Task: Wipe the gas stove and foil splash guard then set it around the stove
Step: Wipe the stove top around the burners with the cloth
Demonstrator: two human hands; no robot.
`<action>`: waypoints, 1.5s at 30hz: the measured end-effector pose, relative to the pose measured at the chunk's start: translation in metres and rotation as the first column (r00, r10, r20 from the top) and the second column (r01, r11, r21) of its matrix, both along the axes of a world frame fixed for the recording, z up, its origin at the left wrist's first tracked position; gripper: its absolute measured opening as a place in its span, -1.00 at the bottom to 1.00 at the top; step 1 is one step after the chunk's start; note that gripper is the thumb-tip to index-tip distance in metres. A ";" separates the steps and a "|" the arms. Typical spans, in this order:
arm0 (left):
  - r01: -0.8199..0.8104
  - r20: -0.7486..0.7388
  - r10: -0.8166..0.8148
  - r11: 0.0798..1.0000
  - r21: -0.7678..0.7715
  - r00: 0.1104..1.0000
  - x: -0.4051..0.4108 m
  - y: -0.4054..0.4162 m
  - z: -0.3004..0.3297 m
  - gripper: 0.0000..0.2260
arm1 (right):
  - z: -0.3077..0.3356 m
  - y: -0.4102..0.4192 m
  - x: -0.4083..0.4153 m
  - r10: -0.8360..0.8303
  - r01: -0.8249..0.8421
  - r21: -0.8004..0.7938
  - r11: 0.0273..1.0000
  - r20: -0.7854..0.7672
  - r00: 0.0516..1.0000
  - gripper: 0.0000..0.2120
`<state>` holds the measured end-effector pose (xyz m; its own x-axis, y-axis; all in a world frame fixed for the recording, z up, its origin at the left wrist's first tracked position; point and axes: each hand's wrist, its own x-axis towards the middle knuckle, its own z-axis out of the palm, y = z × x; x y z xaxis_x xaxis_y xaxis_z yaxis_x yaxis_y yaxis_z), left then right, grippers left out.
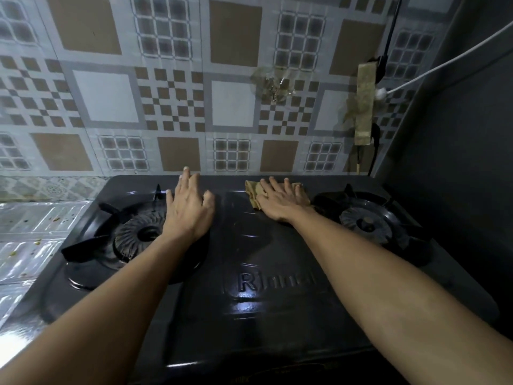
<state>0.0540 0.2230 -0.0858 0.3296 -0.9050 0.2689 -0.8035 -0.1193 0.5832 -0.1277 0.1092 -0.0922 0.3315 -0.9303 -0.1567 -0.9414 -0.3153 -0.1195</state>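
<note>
A black two-burner gas stove [266, 315] fills the lower middle of the head view. My right hand [280, 200] presses a yellowish cloth [254, 191] flat on the stove top near its back edge, between the burners, fingers straight. My left hand [188, 207] rests with spread fingers on the stove beside the left burner [138, 234]. The right burner [366, 222] sits uncovered at the right. The foil splash guard [30, 245] lies flat to the left of the stove, shiny and speckled with bits of food.
A patterned tile wall [172, 101] rises right behind the stove. A taped power strip [365, 104] with a white cable [444, 65] and a black cable hangs on the wall at the upper right. A dark wall [466, 162] closes the right side.
</note>
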 end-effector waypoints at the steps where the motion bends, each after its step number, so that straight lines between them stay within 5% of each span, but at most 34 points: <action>1: -0.001 0.011 0.001 1.000 0.007 1.000 0.000 0.000 0.001 -0.50 | -0.001 0.009 0.006 0.055 -0.055 -0.013 0.998 -0.003 0.998 -0.45; 7: -0.025 -0.001 0.025 0.998 0.054 1.000 -0.001 0.005 0.003 -0.50 | -0.008 0.077 -0.004 0.176 -0.176 -0.006 0.984 0.016 0.984 -0.43; 16: 0.025 -0.018 -0.023 0.995 0.096 1.000 0.000 0.003 0.002 -0.45 | 0.005 0.005 0.011 -0.097 0.098 0.013 0.995 -0.032 0.995 -0.41; 22: 0.038 -0.070 -0.035 0.998 0.054 0.997 0.000 0.004 0.004 -0.46 | -0.010 0.047 0.044 0.189 -0.194 -0.052 0.980 -0.081 0.979 -0.43; 29: 0.045 -0.070 -0.040 0.997 0.068 0.997 0.003 0.004 0.003 -0.49 | -0.009 0.155 0.024 0.260 -0.259 -0.087 0.962 0.000 0.966 -0.44; 38: 0.008 0.100 -0.002 0.998 -0.057 0.995 -0.004 0.017 0.007 -0.61 | -0.010 0.160 -0.041 -0.064 0.064 -0.006 0.998 -0.013 0.998 -0.42; 41: -0.013 0.214 0.047 0.987 -0.159 0.976 -0.009 0.025 0.010 -0.67 | -0.015 0.193 -0.008 0.033 -0.034 -0.044 0.998 -0.017 0.999 -0.41; 45: 0.010 0.315 0.025 0.994 -0.108 0.949 -0.013 0.034 0.016 -0.64 | -0.017 0.243 0.010 0.206 -0.202 -0.117 0.972 0.026 0.978 -0.43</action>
